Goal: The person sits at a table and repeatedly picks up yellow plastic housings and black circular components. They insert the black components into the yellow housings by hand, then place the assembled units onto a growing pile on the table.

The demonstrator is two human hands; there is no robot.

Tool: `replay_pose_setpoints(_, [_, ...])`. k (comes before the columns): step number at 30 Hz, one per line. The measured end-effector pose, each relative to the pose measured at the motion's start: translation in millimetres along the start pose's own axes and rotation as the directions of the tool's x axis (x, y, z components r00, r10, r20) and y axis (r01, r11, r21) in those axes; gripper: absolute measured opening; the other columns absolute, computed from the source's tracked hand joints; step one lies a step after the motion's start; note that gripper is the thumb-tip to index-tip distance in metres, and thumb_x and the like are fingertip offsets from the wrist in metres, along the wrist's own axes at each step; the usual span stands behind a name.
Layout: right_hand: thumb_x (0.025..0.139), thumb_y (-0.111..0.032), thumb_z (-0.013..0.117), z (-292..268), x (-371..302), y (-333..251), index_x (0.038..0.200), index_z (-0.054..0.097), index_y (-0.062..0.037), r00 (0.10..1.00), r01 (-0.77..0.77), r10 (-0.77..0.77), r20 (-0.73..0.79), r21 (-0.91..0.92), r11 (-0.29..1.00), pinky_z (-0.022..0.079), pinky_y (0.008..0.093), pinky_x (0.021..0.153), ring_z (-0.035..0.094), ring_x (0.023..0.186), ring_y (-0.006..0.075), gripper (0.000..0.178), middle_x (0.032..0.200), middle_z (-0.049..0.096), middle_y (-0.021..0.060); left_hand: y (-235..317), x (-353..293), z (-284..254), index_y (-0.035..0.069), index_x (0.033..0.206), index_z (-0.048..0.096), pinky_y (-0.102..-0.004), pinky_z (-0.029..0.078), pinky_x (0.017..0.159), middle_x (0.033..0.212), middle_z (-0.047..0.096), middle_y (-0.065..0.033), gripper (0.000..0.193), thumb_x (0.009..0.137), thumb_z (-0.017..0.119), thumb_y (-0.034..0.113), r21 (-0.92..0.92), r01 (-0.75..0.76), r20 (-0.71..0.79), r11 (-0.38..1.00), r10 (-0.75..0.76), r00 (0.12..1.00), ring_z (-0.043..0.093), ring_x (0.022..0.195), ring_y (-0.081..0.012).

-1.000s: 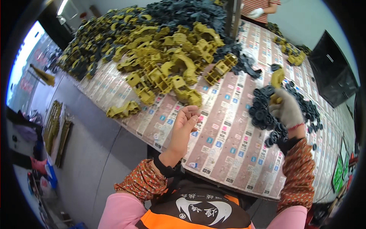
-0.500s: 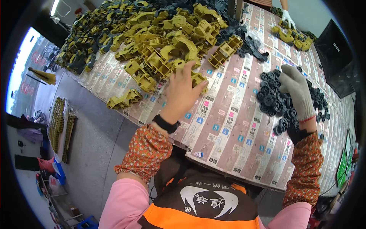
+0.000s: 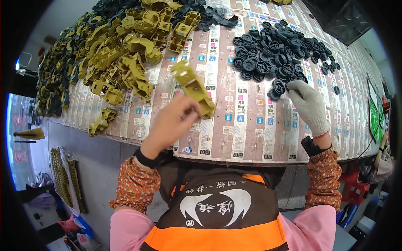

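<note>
My bare left hand is closed on one end of a yellow plastic toy-vehicle body, raised at a slant above the table and a little blurred. Left of it lies a heap of similar yellow bodies. My right hand, in a grey knitted glove, has its fingers curled at the near edge of a pile of black toy wheels. Its fingertips are beside a loose wheel; whatever they pinch is hidden.
The table is covered with printed paper strips. Dark plastic parts lie beyond the yellow heap. A black bag-like object stands at the far right. Below the table's right end is a red stool.
My left hand has come away from the yellow heap with one toy-vehicle body. My right hand has moved from over the wheels to their near edge. The view has shifted.
</note>
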State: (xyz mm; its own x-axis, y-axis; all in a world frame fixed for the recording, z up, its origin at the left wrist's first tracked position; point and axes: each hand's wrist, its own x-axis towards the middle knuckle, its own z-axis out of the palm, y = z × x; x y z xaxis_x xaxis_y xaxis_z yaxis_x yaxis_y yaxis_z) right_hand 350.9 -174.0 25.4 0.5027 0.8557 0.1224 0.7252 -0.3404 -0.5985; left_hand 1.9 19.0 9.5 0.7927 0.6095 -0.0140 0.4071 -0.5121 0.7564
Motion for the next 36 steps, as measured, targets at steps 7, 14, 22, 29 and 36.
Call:
replay_pose_setpoints(7, [0.095,-0.020,0.064,26,15,-6,0.119,0.067,-0.0062,0.991,0.136,-0.129,0.045,-0.288,0.948,0.054,0.0480,0.086,0.067,0.097,0.0396,0.028,0.104,0.065,0.0184,-1,-4,3,0.006,0.115,0.066,-0.0318,0.052,0.084,0.097,0.065,-0.0015,0.019,0.099,0.066,0.016,-0.135,0.138,0.089,0.981,-0.127,0.988,0.063,0.092,-0.0145])
replay_pose_setpoints(14, [0.093,-0.012,0.067,31,2,-21,0.105,0.065,-0.0050,0.972,0.228,-0.234,0.026,-0.341,0.912,0.054,0.0469,0.080,0.067,0.095,0.0390,0.015,0.100,0.063,0.0169,14,54,4,0.010,0.134,0.062,-0.0353,0.051,0.091,0.110,0.068,-0.0069,0.039,0.099,0.069,0.026,0.065,0.034,-0.295,0.997,-0.014,0.955,0.064,0.101,-0.0204])
replay_pose_setpoints(22, [0.091,-0.007,0.066,40,-56,-47,0.108,0.064,-0.0081,0.942,0.333,-0.313,0.117,-0.251,0.909,0.054,0.0478,0.077,0.066,0.092,0.0375,0.016,0.097,0.064,0.0159,17,118,27,0.012,0.140,0.063,-0.0543,0.040,0.101,0.124,0.072,-0.0116,0.050,0.096,0.070,0.036,0.607,-0.181,-0.093,0.774,0.295,0.951,0.060,0.125,-0.0312])
replay_pose_setpoints(29, [0.089,-0.007,0.065,46,-72,-38,0.107,0.064,-0.0053,0.944,0.327,-0.293,0.154,-0.298,0.897,0.055,0.0478,0.082,0.067,0.096,0.0370,0.018,0.098,0.065,0.0151,13,123,16,0.007,0.127,0.066,-0.0484,0.048,0.096,0.114,0.071,-0.0197,0.067,0.083,0.082,0.055,0.555,-0.048,0.169,0.830,-0.056,0.984,0.063,0.115,-0.0356])
replay_pose_setpoints(36, [0.092,-0.007,0.066,43,-68,-42,0.110,0.065,-0.0042,0.953,0.297,-0.280,0.113,-0.189,0.936,0.055,0.0475,0.083,0.067,0.097,0.0387,0.019,0.102,0.067,0.0154,-4,104,42,0.001,0.125,0.047,-0.0389,0.056,0.086,0.116,0.064,-0.0206,0.063,0.086,0.086,0.030,0.059,0.053,0.057,0.997,-0.056,0.997,0.068,0.102,-0.0309])
